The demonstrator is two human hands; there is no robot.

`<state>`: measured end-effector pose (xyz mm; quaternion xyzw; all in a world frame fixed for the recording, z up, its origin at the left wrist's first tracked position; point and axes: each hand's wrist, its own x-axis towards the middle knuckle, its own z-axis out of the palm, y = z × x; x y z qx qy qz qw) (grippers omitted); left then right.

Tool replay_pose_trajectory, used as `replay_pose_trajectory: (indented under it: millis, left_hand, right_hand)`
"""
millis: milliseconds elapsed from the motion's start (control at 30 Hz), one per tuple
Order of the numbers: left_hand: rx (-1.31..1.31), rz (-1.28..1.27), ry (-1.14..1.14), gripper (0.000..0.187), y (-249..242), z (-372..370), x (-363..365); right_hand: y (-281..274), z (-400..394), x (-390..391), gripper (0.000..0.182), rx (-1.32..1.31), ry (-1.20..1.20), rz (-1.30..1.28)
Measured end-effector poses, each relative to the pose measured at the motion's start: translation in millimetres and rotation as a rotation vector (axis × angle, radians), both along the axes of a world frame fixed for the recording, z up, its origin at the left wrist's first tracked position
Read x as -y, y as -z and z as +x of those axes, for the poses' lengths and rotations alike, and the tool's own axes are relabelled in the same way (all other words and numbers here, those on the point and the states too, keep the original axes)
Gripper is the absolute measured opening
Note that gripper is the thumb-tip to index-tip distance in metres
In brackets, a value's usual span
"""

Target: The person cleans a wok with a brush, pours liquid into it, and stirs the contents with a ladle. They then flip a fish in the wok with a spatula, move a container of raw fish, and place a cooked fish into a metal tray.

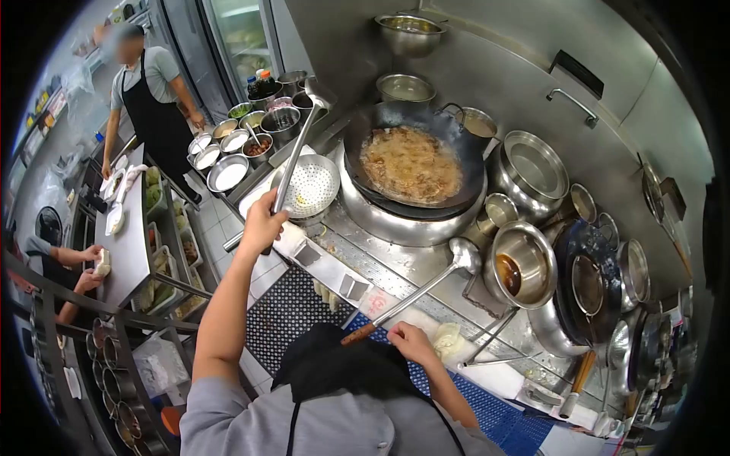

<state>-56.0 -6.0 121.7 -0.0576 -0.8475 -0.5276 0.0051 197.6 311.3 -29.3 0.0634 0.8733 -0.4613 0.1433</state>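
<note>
My left hand (262,224) is closed around the handle of a long steel wok spatula (296,147), its head raised up and away from me. Just beyond that hand, a perforated skimmer (306,187) lies at the counter's left end. Brownish food bubbles in oil (411,166) inside a large wok (475,171) on the burner. My right hand (411,342) is curled at the counter's front edge, palm hidden. Close beside it, a ladle (464,256) with a wooden handle lies across the counter, its handle end overhanging the edge.
A steel bowl with brown liquid (541,262) sits right of the burner, near stacked woks (566,247) and pots. Seasoning containers (228,175) stand at far left. Beyond, one person (152,99) stands by a prep table (133,228); another person's hands (91,266) hold something pale.
</note>
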Motion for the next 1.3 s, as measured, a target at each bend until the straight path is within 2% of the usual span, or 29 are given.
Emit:
replay_pose_trajectory:
  millis: [100,200,300,400,433,500,600,667,700,767,833,867,967,1033,1100,1133,1167,1233,1300]
  left_hand:
    - [-0.081,-0.282,0.026,0.046,-4,-48,12]
    - [-0.167,-0.353,0.05,0.036,24,-123,24]
    - [-0.082,-0.486,0.116,0.036,27,-185,19]
    - [-0.066,-0.421,0.168,0.036,57,-249,14]
    - [-0.069,-0.394,0.184,0.037,62,-269,12]
    - [-0.039,-0.406,0.277,0.039,83,-306,12]
    - [0.003,-0.402,0.363,0.045,109,-351,10]
    - [-0.033,-0.389,0.383,0.046,118,-370,8]
    - [-0.05,-0.383,0.395,0.047,125,-375,7]
    - [-0.336,-0.514,0.401,0.043,142,-394,2]
    - [-0.45,-0.651,0.366,0.031,155,-407,-4]
    - [-0.426,-0.76,0.361,0.026,150,-406,-10]
    - [-0.438,-1.0,0.378,0.015,149,-395,-20]
    - [-0.411,-1.01,0.423,0.017,141,-379,-20]
    - [-0.459,-1.039,0.377,0.026,148,-374,-20]
    - [-0.486,-0.939,0.332,0.031,144,-363,-20]
    - [-0.507,-0.841,0.283,0.036,137,-351,-17]
    - [-0.632,-0.6,0.255,0.047,137,-331,-11]
    - [-0.746,-0.373,0.332,0.047,139,-308,-8]
  right_hand:
    - [22,8,6,0.029,0.078,0.1,-0.092]
    - [30,15,12,0.029,0.09,0.115,-0.074]
    - [37,17,25,0.029,0.124,0.204,-0.023]
    - [49,21,49,0.029,0.13,0.37,-0.033]
    - [67,25,58,0.022,0.041,0.391,-0.004]
    - [63,26,84,0.026,0.24,0.55,-0.081]
    - [35,19,138,0.029,0.295,0.944,-0.429]
    - [25,12,168,0.032,0.236,1.046,-0.456]
    - [21,12,182,0.033,0.206,1.099,-0.47]
    - [21,7,201,0.036,0.157,1.159,-0.412]
    - [17,0,214,0.038,0.127,1.203,-0.332]
    - [19,-6,220,0.04,0.118,1.285,-0.334]
    - [61,-8,213,0.045,0.012,1.25,-0.403]
    - [45,-31,218,0.049,-0.091,1.367,-0.385]
    - [76,-34,208,0.051,-0.132,1.37,-0.324]
    - [82,-38,204,0.052,-0.129,1.408,-0.231]
    - [115,-35,195,0.048,-0.136,1.376,0.055]
    - [55,-57,196,0.033,-0.045,1.539,-0.27]
    - [43,-55,193,0.021,-0.101,1.548,-0.103]
